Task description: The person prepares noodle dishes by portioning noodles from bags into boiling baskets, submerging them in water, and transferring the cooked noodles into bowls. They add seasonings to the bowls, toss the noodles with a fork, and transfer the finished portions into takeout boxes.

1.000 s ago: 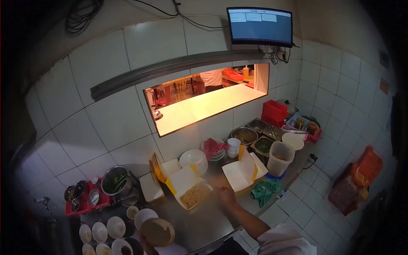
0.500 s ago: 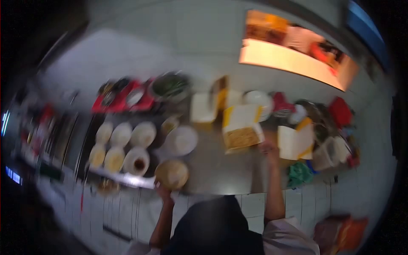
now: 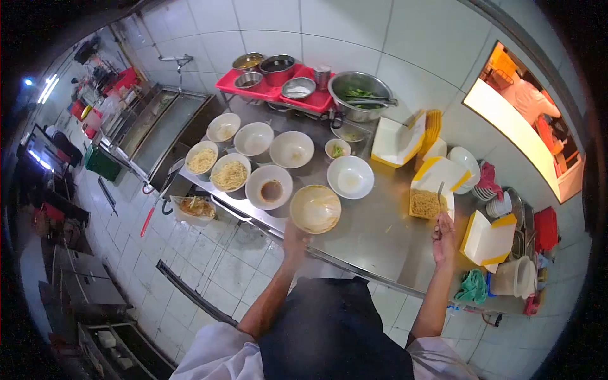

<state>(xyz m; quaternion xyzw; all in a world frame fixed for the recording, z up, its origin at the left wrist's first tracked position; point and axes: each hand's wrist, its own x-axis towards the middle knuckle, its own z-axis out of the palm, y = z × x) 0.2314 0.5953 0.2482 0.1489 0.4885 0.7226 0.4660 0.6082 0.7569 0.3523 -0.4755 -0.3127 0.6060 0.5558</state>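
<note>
My left hand [image 3: 294, 244] grips the near rim of a cream bowl [image 3: 315, 209] with brownish residue inside, held at the counter's front edge. On the right, my right hand [image 3: 444, 229] is closed on the handle of a metal utensil [image 3: 440, 192], whose far end stands over a yellow-and-white takeaway box [image 3: 424, 202] filled with noodles. Left of the cream bowl sits a white bowl with brown sauce [image 3: 269, 189]; behind it is an empty-looking white bowl [image 3: 350, 177].
Noodle bowls [image 3: 229, 173] stand at the left. Red trays [image 3: 253, 87] and a steel bowl of greens [image 3: 360, 96] are at the back. Open boxes [image 3: 396, 140] [image 3: 489, 238], a green bag [image 3: 472, 286] and a plastic tub [image 3: 510, 277] lie right. A sink [image 3: 166, 130] is far left.
The view has turned and sharpened, so the counter appears tilted. The cream bowl remains in my left hand, and my right hand remains beside the noodle box.
</note>
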